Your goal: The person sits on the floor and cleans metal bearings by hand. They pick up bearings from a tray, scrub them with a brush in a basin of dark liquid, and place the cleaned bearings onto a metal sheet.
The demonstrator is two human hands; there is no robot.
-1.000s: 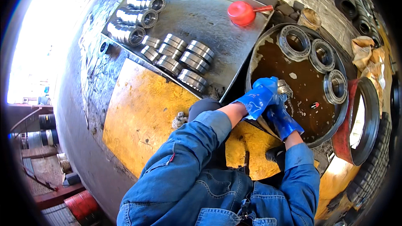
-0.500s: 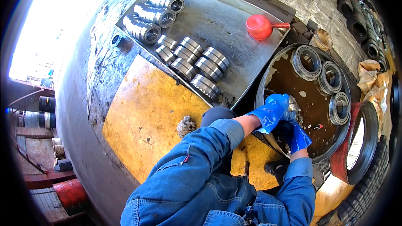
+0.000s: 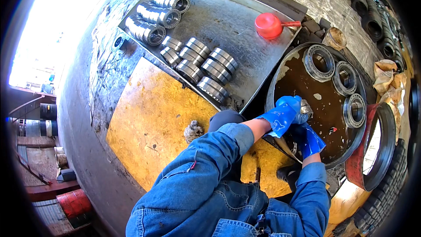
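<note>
One head-worn fisheye view, from the near side of the shallow rectangular grey metal tray [image 3: 223,22], facing steeply down and forward; wearer's blue denim sleeves [image 3: 188,171] close to lens, tray farther off.

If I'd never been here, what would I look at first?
Probably the bright red dipper, at the far right corner of the metal tray. Next, the blue-gloved left hand and blue-gloved right hand, close together at a shiny metal part on the near left side of a tub of brown liquid. Three metal rings sit along the tub's far right side.
</note>
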